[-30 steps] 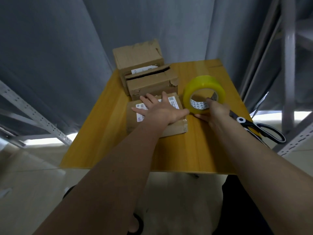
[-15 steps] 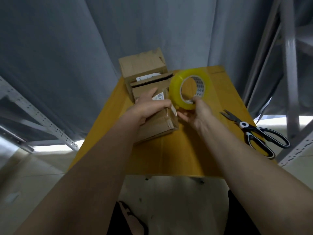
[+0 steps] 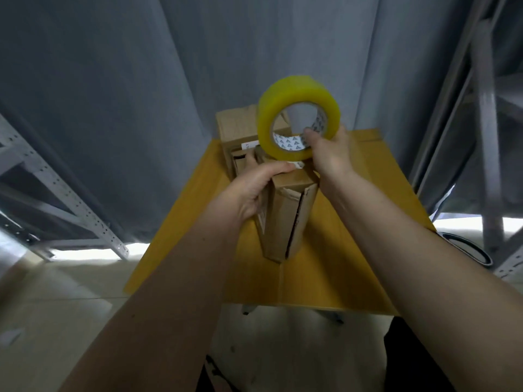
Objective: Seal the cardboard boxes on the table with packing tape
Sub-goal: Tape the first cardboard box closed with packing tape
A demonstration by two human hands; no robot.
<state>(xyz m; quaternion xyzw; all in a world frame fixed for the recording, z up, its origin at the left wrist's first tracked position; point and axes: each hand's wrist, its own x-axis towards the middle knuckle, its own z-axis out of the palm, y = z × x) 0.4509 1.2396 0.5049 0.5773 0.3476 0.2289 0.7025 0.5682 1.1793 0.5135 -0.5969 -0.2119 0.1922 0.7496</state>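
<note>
A small cardboard box [image 3: 285, 219] stands on end on the yellow wooden table [image 3: 339, 267], its flap seam facing me. My left hand [image 3: 254, 185] grips the box's upper left side, thumb across the top edge. My right hand [image 3: 329, 154] holds a yellow roll of packing tape [image 3: 297, 117] raised above the box, with the thumb inside the core. Behind stand two more cardboard boxes [image 3: 236, 128], partly hidden by the roll and my hands.
Black-handled scissors [image 3: 469, 250] lie at the table's right edge, mostly hidden by my right forearm. Grey curtains hang behind the table. Perforated metal shelf frames [image 3: 70, 199] stand at left and right. Pale floor shows below the table's front edge.
My left hand has tipped the flat box up onto its end. My right hand has lifted the tape roll off the table to above the box.
</note>
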